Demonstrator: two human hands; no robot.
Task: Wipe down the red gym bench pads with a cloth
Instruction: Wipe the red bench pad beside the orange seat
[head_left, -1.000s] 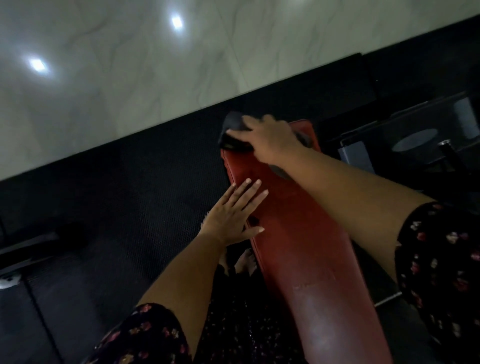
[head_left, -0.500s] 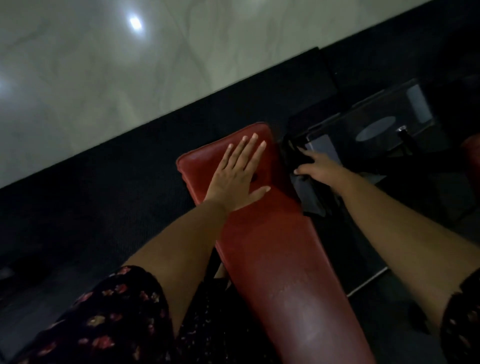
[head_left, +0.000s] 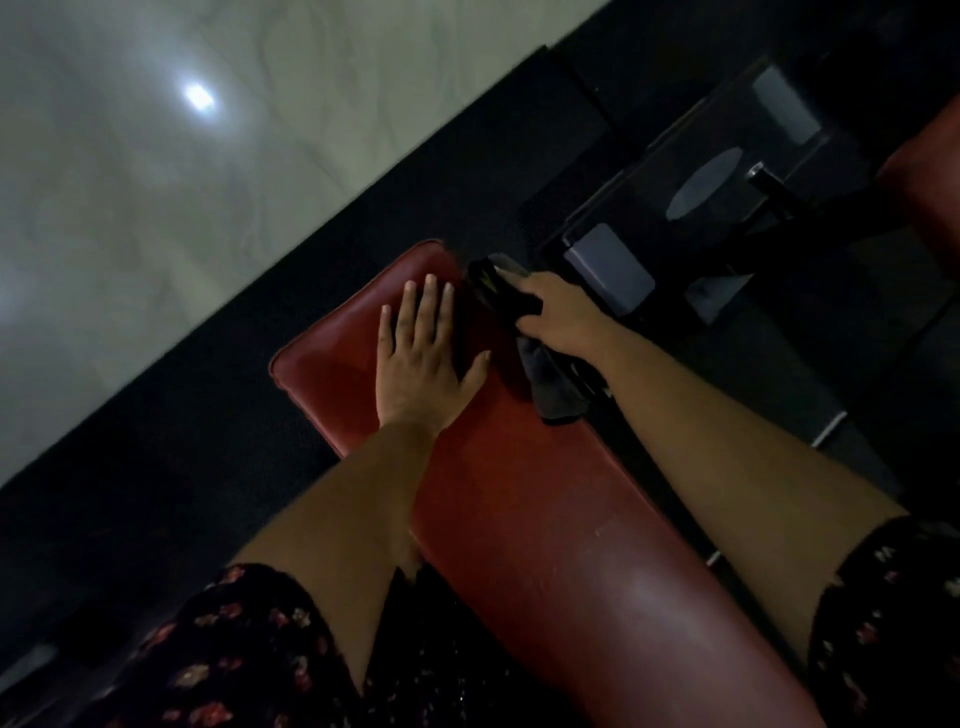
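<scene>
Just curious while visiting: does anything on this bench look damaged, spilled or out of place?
Nothing stands out. The red bench pad looks whole, with no spill. The left hand lies flat on it; the right hand grips a dark cloth at its edge.

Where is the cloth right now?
In the head view, the dark cloth is at the right edge of the red bench pad near its far end, held by the right hand, just right of the left hand lying flat on the pad.
</scene>
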